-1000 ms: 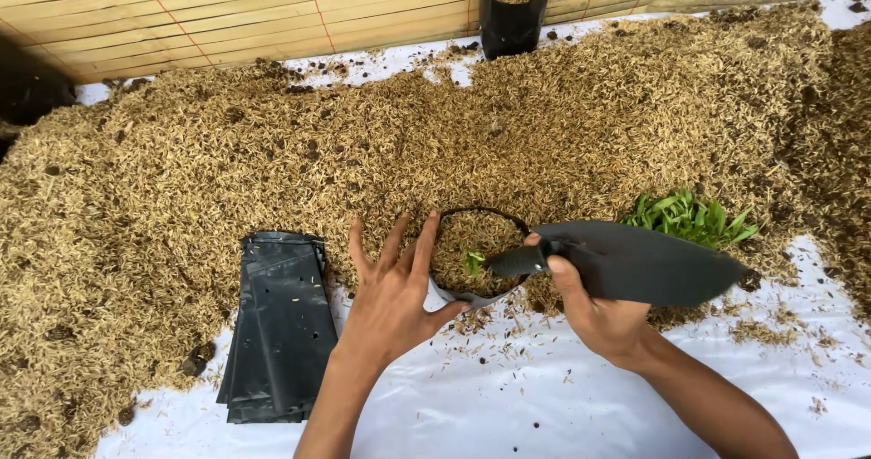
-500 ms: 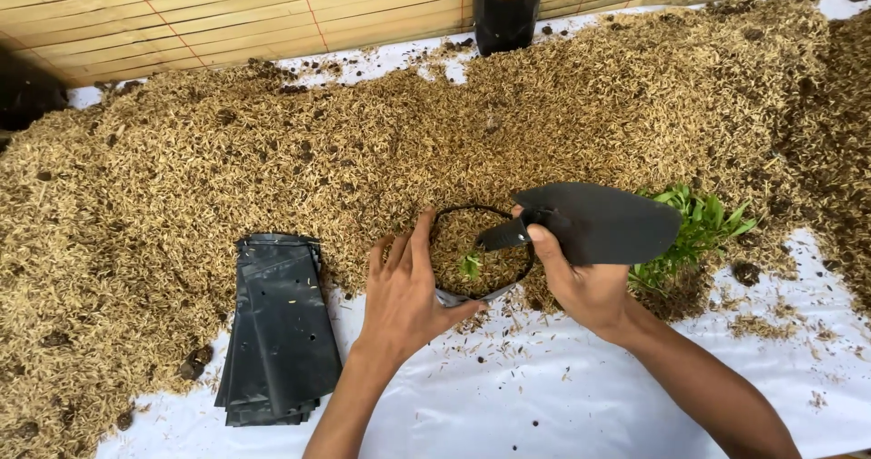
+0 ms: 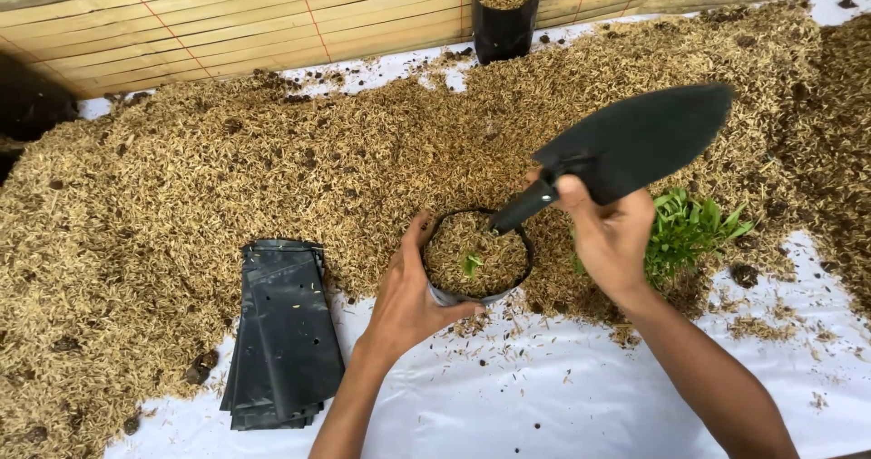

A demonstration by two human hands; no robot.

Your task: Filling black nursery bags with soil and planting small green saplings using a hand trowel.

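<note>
Head view: left hand (image 3: 408,296) cupped around the near-left side of a small black grow bag (image 3: 476,261), thumb at its front wall; bag stands upright at the husk pile's (image 3: 227,178) edge, filled with husk mix, a tiny green seedling (image 3: 471,263) in the middle. Right hand (image 3: 610,234) closed around a black trowel (image 3: 626,146), blade tilted up-right, handle tip over the bag's rim; bunch of green seedlings (image 3: 694,228) just behind that hand; flat stack of empty black bags (image 3: 281,332) on the white sheet (image 3: 544,405) to the left; second filled bag (image 3: 504,5) at the far bamboo wall (image 3: 227,10).

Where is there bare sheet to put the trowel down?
Bare white sheet lies between the forearms, below the grow bag, and right of the flat bag stack. Another patch sits at far right, below the seedlings. Husk pile covers everything behind. Left hand cups the bag; right hand holds the trowel.
</note>
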